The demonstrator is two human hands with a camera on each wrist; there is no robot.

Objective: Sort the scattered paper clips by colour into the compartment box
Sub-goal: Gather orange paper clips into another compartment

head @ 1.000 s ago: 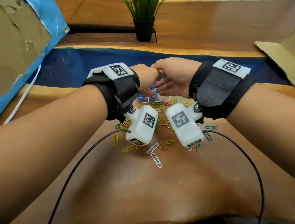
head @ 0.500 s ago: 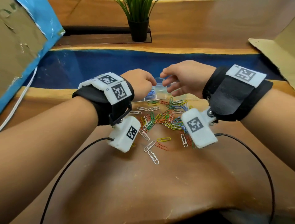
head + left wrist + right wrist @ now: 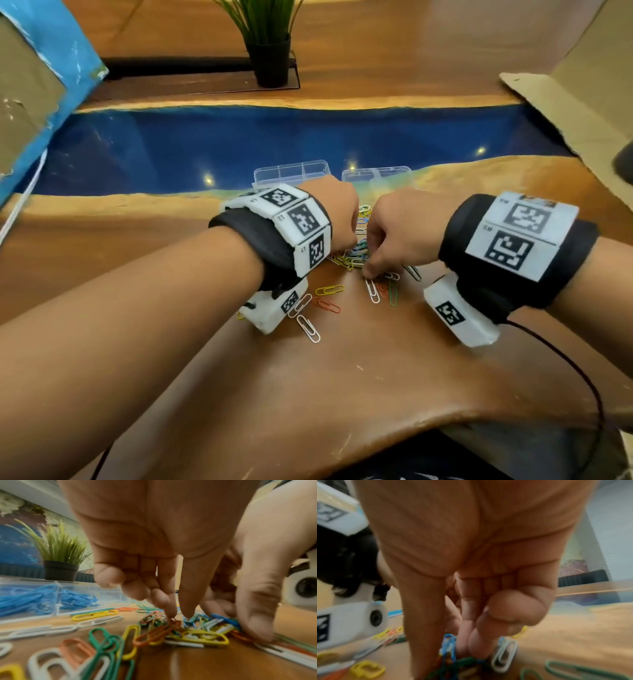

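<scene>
On the brown wooden tabletop (image 3: 342, 394), a loose heap of coloured plastic-coated paper clips (image 3: 352, 255) lies between the two hands, with yellow, green, orange, white and blue ones tangled together and a few strays spread nearer the person. The left hand (image 3: 337, 214) comes down on the pile with index finger and thumb drawn close, their tips (image 3: 171, 612) touching an orange paper clip (image 3: 157, 632) at the top of the heap; whether the clip is truly pinched or only touched I cannot tell, and the other fingers are curled under. Just beside it, the right hand (image 3: 400, 233) points its thumb and fingers down into the same pile, with the fingertips (image 3: 477, 647) bunched around a blue paper clip (image 3: 448, 646) that stands upright among the others; the blur hides whether it is gripped. A white paper clip (image 3: 505, 655) lies just beside those fingers. Behind the heap, on the edge of the table's blue resin strip (image 3: 239, 144), sits the clear plastic compartment box (image 3: 291, 173), and the left wrist view shows blue clips (image 3: 34, 599) filling two neighbouring compartments. Both wrists wear black straps with white marker blocks. Farther back stands a green grassy plant in a black pot (image 3: 269, 44), with cardboard sheets at either side.
</scene>
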